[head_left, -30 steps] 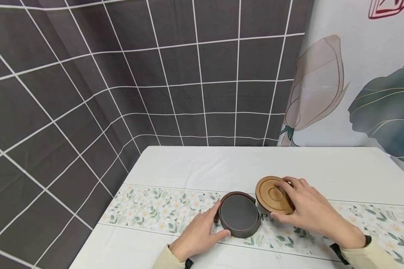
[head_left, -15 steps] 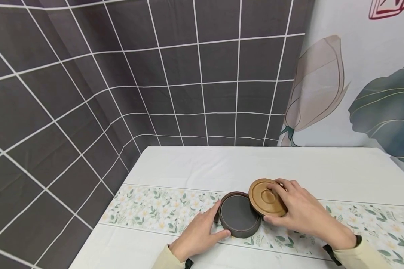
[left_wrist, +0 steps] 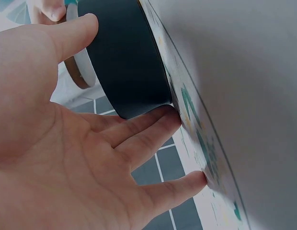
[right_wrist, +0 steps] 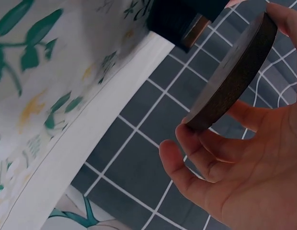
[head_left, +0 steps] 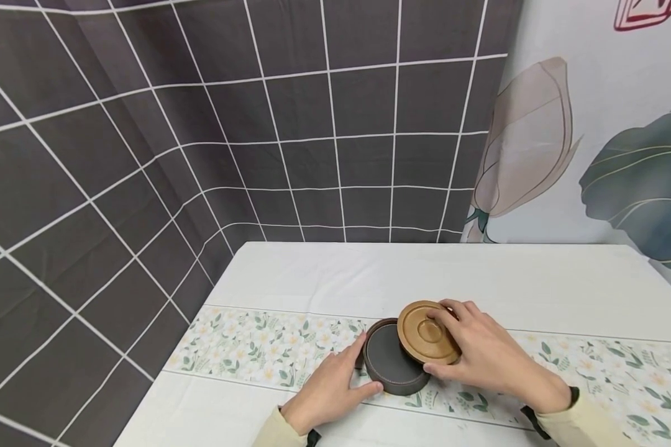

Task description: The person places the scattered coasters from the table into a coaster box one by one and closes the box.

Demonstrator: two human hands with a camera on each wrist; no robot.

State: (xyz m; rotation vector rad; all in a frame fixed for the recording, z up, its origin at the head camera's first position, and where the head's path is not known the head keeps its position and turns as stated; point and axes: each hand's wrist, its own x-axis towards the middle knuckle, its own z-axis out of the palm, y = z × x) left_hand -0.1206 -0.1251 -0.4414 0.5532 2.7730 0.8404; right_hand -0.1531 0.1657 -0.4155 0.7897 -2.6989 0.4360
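A round dark coaster holder [head_left: 399, 389] with a stitched rim stands on the table, black inside. My left hand [head_left: 335, 388] holds it from the left; in the left wrist view the thumb is at its upper edge and fingertips [left_wrist: 163, 115] are against its side wall. My right hand [head_left: 481, 347] grips a round brown coaster [head_left: 414, 338] with ringed grooves, thumb and fingers at its edge. It is tilted and overlaps the holder's right part in the head view. From the right wrist, the coaster [right_wrist: 239, 72] shows its thick dark edge, apart from the holder [right_wrist: 167, 24] and its side notch.
A white table cover [head_left: 313, 273] with a floral band [head_left: 257, 347] lies beneath. Dark curtains with white grid lines [head_left: 363, 161] hang behind and at left. A white leaf-printed cloth [head_left: 553, 205] hangs at back right.
My right hand has moved the coaster leftward and slightly nearer, from beside the holder to over its right part. My left hand and the holder have stayed put.
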